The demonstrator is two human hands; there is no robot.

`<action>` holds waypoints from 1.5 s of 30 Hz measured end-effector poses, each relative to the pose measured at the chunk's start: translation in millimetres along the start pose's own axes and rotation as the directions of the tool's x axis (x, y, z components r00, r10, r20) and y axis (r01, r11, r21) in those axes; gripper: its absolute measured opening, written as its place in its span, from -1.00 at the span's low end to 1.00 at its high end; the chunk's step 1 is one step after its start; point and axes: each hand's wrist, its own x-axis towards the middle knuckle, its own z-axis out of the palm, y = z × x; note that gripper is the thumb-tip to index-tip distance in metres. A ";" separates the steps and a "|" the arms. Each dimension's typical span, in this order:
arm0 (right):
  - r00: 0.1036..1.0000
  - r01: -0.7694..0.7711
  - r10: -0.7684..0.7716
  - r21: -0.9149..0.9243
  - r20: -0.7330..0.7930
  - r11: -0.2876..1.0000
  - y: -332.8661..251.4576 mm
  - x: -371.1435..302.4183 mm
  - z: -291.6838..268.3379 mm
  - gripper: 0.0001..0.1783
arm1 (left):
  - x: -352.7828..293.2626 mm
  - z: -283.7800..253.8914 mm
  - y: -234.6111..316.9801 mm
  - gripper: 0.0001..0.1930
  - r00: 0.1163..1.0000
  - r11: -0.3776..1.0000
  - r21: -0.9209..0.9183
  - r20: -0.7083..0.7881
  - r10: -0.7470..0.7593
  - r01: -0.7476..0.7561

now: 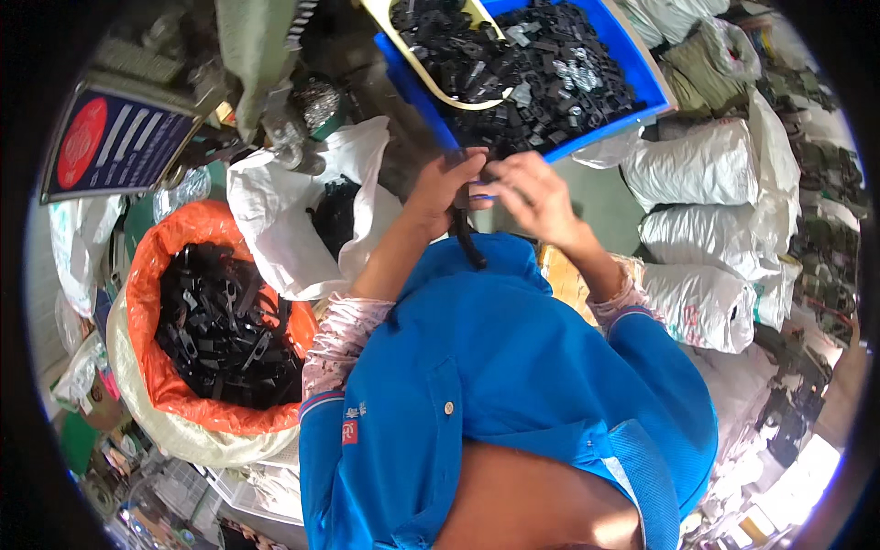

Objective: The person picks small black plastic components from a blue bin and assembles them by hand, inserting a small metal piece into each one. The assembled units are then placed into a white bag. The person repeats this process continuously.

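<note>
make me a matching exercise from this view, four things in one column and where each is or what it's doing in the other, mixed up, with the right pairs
Things
1. left hand
2. yellow tray
3. orange plastic liner
4. blue bin

Places and states
A. set inside a cream sack, to the person's left
B. underneath the tray, at the top of the picture
C. gripping a long black curved part
D. over the left part of a bin, heaped with black pieces

Right pairs: 1-C, 2-D, 3-A, 4-B
</note>
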 end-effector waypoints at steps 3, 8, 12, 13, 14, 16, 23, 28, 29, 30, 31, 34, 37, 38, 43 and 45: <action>0.995 -0.093 0.097 0.098 -0.032 0.991 -4.2 -3.3 -7.7 -0.80 | 2.7 -10.2 -1.7 -0.62 0.996 0.988 0.131 0.044 0.073 -0.078; 0.810 -0.564 0.485 -0.212 -0.329 0.798 112.3 -1.5 -52.3 -0.85 | 1.7 1.2 0.4 -0.70 0.989 0.981 0.126 0.022 0.148 -0.150; 0.724 -0.676 0.656 -0.407 -0.213 0.614 154.6 19.2 -61.2 -0.79 | 4.7 14.9 -6.3 -0.69 0.959 0.947 0.160 0.006 0.282 -0.280; 0.730 -0.662 0.657 -0.433 -0.188 0.612 157.5 20.4 -62.7 -0.78 | 6.3 17.3 -6.8 -0.69 0.946 0.927 0.193 0.024 0.323 -0.321; 0.738 -0.644 0.656 -0.460 -0.160 0.612 158.7 25.0 -63.8 -0.77 | 7.0 19.8 -5.7 -0.68 0.930 0.904 0.223 0.040 0.365 -0.365; 0.798 -0.589 0.570 -0.457 -0.197 0.667 165.0 22.8 -67.0 -0.75 | 7.0 27.2 -2.4 -0.68 0.887 0.841 0.299 0.052 0.458 -0.451; 0.834 -0.497 0.491 0.730 0.253 0.469 29.2 46.1 -60.0 -0.79 | -9.8 35.9 9.9 -0.72 0.753 0.511 0.665 0.119 0.648 -0.545; 0.849 -0.525 0.385 0.499 0.361 0.690 6.2 61.2 -46.7 -0.85 | -19.0 38.2 11.8 -0.71 0.721 0.433 0.730 0.116 0.683 -0.528; 0.916 -0.379 0.273 0.409 0.295 0.830 3.2 63.9 -45.4 -0.84 | -21.6 37.1 12.5 -0.70 0.719 0.412 0.752 0.117 0.685 -0.515; 0.960 -0.214 0.143 0.301 0.241 0.929 0.5 66.3 -44.3 -0.83 | -23.6 35.4 12.3 -0.71 0.710 0.420 0.741 0.106 0.696 -0.523; 0.979 -0.038 0.000 0.181 0.204 0.983 -1.9 68.0 -42.1 -0.82 | -25.2 33.8 11.8 -0.72 0.701 0.428 0.731 0.094 0.707 -0.531; 0.938 0.236 -0.250 0.089 0.241 0.968 -8.9 73.3 -31.5 -0.74 | -32.8 31.6 13.0 -0.70 0.680 0.440 0.716 0.066 0.730 -0.542; 0.926 0.026 -0.106 0.217 0.362 0.976 -12.5 86.8 -23.7 -0.77 | -41.1 22.1 11.3 -0.67 0.649 0.458 0.698 0.013 0.761 -0.551; 0.903 -0.231 0.082 0.316 0.422 0.920 -18.5 91.8 -18.0 -0.78 | -42.8 17.0 11.1 -0.66 0.633 0.463 0.691 -0.010 0.774 -0.556; 0.853 -0.522 0.344 0.630 0.392 0.575 -21.9 89.7 19.7 -0.61 | -53.9 -9.0 9.4 -0.69 0.457 0.366 0.644 -0.029 0.889 -0.671; 0.692 -0.720 0.362 0.630 0.625 0.290 -15.3 74.7 37.5 -0.55 | -62.4 -17.4 11.5 -0.71 0.376 0.296 0.698 -0.042 0.926 -0.652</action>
